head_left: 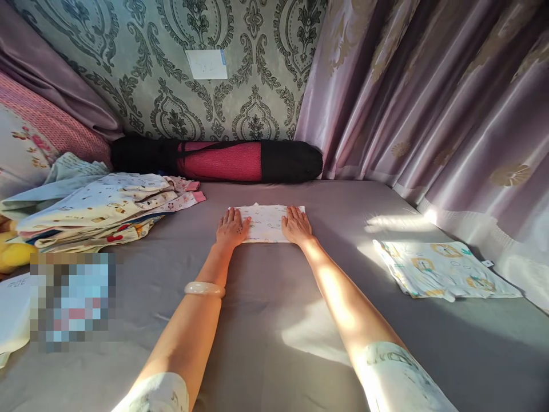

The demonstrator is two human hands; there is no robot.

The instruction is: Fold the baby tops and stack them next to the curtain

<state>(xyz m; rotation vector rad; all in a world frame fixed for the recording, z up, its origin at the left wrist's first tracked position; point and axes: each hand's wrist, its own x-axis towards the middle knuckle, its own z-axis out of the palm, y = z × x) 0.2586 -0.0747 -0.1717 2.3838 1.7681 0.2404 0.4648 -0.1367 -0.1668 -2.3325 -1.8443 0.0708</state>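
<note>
A white folded garment with a small print [266,223] lies flat on the grey sheet [257,332], straight ahead of me. On its left end rests my left hand [233,227], palm down with the fingers stretched out. My right hand [297,224] lies flat on the right end in the same way. Neither hand grips the cloth; both press on it from above. To the right, another folded printed cloth [446,269] with a small white tag lies apart from my hands.
A pile of printed clothes [107,200] lies at the left, beside a yellow plush thing [15,252] and a white object [15,309]. A blurred patch covers something near them. Against the patterned wall lies a long black-and-red bag [218,160]. Purple curtains [412,103] hang along the right.
</note>
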